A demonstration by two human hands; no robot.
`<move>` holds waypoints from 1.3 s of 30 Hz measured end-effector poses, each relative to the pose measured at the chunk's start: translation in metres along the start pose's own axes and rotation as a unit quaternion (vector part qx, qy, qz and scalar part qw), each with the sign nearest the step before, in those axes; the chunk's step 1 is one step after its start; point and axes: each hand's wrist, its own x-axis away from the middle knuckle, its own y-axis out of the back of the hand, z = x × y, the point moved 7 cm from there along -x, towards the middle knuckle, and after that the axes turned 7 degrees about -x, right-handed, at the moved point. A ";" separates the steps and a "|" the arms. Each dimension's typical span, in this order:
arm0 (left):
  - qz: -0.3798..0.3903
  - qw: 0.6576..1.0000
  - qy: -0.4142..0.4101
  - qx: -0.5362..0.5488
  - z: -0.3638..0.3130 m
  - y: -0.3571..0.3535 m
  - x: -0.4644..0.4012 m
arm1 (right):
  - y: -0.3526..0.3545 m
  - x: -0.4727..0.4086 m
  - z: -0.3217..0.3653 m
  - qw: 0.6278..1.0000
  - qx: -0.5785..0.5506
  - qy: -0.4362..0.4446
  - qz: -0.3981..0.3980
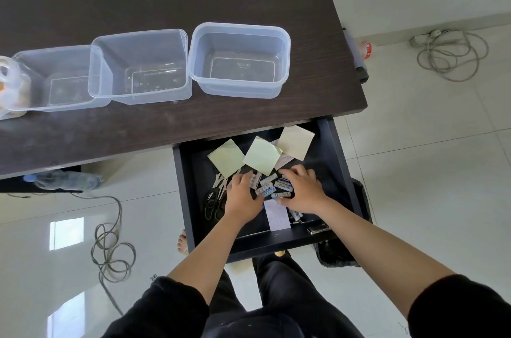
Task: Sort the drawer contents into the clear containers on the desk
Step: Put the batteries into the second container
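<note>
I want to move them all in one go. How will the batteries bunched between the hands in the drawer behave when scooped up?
The batteries are small smooth cylinders, so they will probably roll and slip out of a loose scoop. They lie at mixed angles between the left hand and right hand, so some may drop back into the drawer. They are likely heavy for their size.

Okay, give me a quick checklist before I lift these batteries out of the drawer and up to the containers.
1. Batteries gathered between left hand and right hand: ok.
2. Firm hold, none slipping: cannot tell; the fingers hide it.
3. Stray batteries left under the right wrist: not ok.
4. Right container empty and open: ok.
5. Drawer pulled out enough: ok.
6. Scissors clear of the left hand: not ok, right beside it.
</note>
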 end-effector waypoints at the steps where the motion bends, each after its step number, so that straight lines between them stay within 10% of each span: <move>1: 0.011 1.000 -0.003 -0.005 0.001 -0.003 0.002 | -0.001 0.000 0.000 1.000 0.003 0.003 0.006; 18: 0.050 0.992 -0.048 -0.102 -0.012 -0.010 0.013 | -0.002 0.002 -0.008 0.998 0.028 0.034 0.044; 25: 0.081 0.995 -0.035 0.055 -0.001 0.003 0.017 | -0.002 0.002 -0.007 0.998 0.047 0.033 0.033; 39: -0.155 0.964 0.065 0.205 0.031 0.086 0.004 | -0.005 0.005 0.001 0.997 0.066 0.028 0.011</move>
